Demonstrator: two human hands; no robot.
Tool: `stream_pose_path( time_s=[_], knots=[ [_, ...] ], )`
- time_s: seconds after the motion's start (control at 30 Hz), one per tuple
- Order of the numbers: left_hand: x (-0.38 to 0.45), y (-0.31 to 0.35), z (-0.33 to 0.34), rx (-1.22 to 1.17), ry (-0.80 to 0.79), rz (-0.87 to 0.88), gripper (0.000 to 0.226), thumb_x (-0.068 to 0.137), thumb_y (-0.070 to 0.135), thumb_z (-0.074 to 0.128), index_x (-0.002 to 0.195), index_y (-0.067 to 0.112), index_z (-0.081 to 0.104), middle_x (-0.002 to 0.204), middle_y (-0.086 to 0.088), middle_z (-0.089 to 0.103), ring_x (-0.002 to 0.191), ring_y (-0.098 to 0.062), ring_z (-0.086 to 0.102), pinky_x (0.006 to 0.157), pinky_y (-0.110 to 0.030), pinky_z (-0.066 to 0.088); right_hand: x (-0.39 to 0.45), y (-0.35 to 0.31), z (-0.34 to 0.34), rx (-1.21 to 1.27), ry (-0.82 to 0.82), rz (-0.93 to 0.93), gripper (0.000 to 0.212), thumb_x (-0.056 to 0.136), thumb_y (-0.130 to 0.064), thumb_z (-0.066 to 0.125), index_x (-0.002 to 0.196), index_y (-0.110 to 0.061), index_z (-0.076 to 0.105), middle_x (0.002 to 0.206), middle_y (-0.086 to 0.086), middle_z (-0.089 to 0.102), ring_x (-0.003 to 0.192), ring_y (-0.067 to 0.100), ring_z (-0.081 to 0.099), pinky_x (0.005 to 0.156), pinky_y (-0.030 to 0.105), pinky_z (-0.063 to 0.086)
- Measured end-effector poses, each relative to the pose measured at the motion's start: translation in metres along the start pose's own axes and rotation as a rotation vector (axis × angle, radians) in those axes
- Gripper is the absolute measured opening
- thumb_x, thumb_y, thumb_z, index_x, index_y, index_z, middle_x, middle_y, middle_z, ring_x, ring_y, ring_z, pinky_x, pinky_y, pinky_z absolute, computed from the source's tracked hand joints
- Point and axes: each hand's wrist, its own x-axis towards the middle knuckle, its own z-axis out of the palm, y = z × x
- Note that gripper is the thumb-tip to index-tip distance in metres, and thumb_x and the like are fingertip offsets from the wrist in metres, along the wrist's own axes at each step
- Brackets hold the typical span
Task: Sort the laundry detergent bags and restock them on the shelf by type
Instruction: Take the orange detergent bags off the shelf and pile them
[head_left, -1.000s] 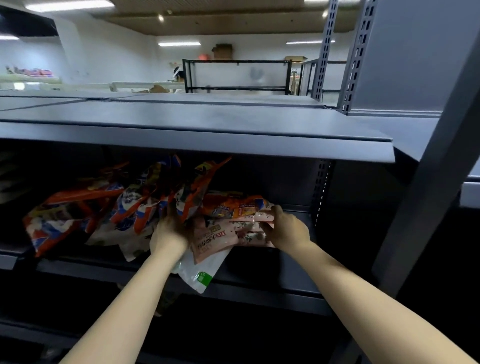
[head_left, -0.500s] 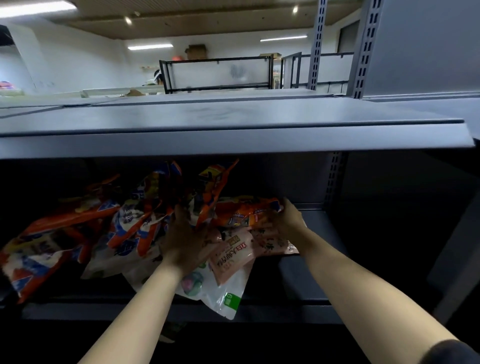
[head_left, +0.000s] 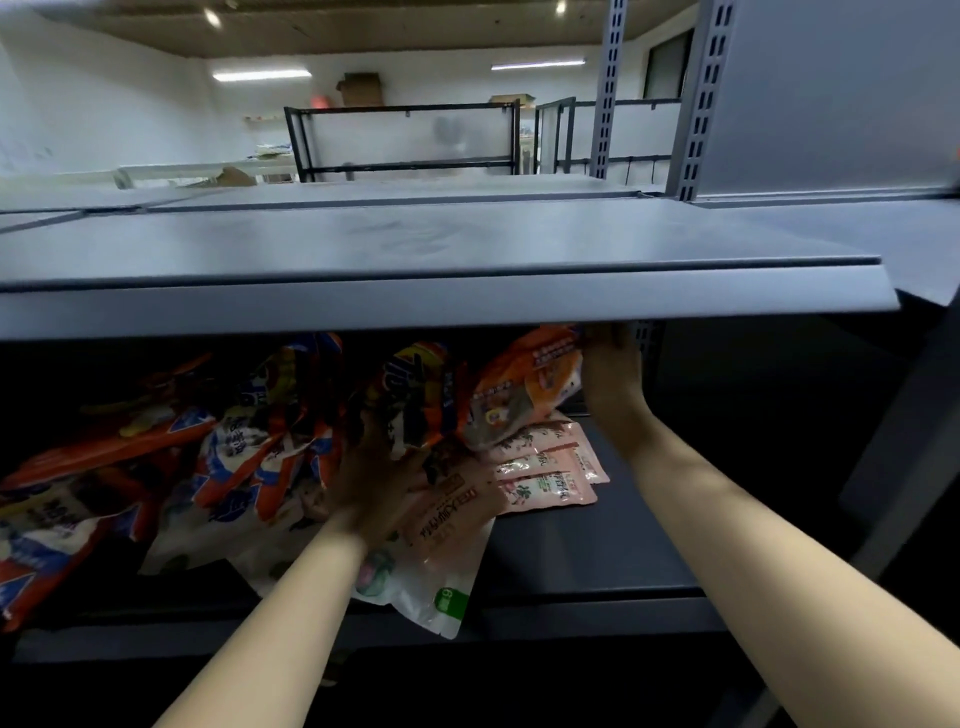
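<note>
On the dark lower shelf (head_left: 597, 561) lie several detergent bags. Orange, blue and white bags (head_left: 223, 457) lean in a row at the left. My left hand (head_left: 371, 478) presses against an orange bag (head_left: 410, 400) at the row's right end; its fingers are partly hidden among the bags. My right hand (head_left: 610, 379) grips the top edge of an orange-pink bag (head_left: 524, 389) and holds it upright, just under the upper shelf. Small pink pouches (head_left: 545, 467) lie flat below it. A pink and white pouch (head_left: 441, 540) hangs over the shelf's front edge.
The grey upper shelf (head_left: 441, 296) juts out right above the bags. Perforated uprights (head_left: 698, 104) stand at the right. The lower shelf's right part is bare dark metal. Black frames and a table stand far behind.
My right hand has lifted the orange-pink bag from lying on the pink pouches up to standing, near the upper shelf. The left hand stays pressed on the orange row.
</note>
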Motion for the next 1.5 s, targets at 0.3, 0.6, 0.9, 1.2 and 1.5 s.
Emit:
stream_pose_path(
  time_s=[0.3,0.6,0.9,1.2,1.5],
  knots=[
    [0.005,0.009,0.011,0.101,0.005,-0.067,0.067,0.092,0.006,0.051,0.148,0.028,0.021,0.157,-0.009,0.009,0.131,-0.033,0.035,0.077,-0.026,0.035,-0.024,0.069,-0.049,-0.194,0.151,0.393,0.063,0.074,-0.012,0.075,0.127,-0.012,0.041,0.105,0.009,0.056,0.090,0.023,0.055,0.078,0.028,0.043],
    [0.003,0.033,0.003,-0.021,0.165,0.070,0.033,0.094,0.012,0.045,0.126,0.016,0.051,0.121,-0.015,0.058,0.110,-0.033,0.058,0.090,-0.051,0.051,-0.030,0.093,-0.061,-0.337,0.132,0.482,0.028,0.094,-0.009,0.044,0.113,-0.010,0.065,0.109,0.015,0.065,0.101,0.031,0.059,0.079,0.030,0.045],
    [-0.064,0.081,0.013,-0.131,0.367,0.230,0.032,0.088,0.001,0.049,0.119,-0.001,0.060,0.099,-0.019,0.067,0.091,-0.034,0.063,0.076,-0.030,0.047,-0.037,0.052,-0.081,-0.241,0.105,0.194,0.027,0.091,-0.004,0.037,0.094,-0.018,0.061,0.081,0.005,0.058,0.085,0.027,0.057,0.073,0.027,0.038],
    [-0.133,0.132,0.014,-0.225,0.563,0.259,0.031,0.080,0.001,0.048,0.102,0.005,0.070,0.075,0.002,0.061,0.066,-0.011,0.052,0.062,-0.004,0.038,-0.078,-0.005,-0.114,-0.170,0.037,-0.084,0.022,0.094,-0.006,0.041,0.103,-0.010,0.061,0.081,0.008,0.063,0.072,0.021,0.057,0.061,0.026,0.038],
    [-0.203,0.168,0.004,-0.395,0.567,0.263,0.044,0.080,0.040,0.042,0.094,0.009,0.070,0.077,-0.002,0.067,0.071,-0.018,0.058,0.066,-0.027,0.042,-0.137,-0.060,-0.183,-0.146,0.098,-0.293,0.016,0.098,-0.012,0.040,0.090,-0.014,0.054,0.070,-0.009,0.061,0.068,-0.002,0.062,0.056,0.009,0.045]
  ],
)
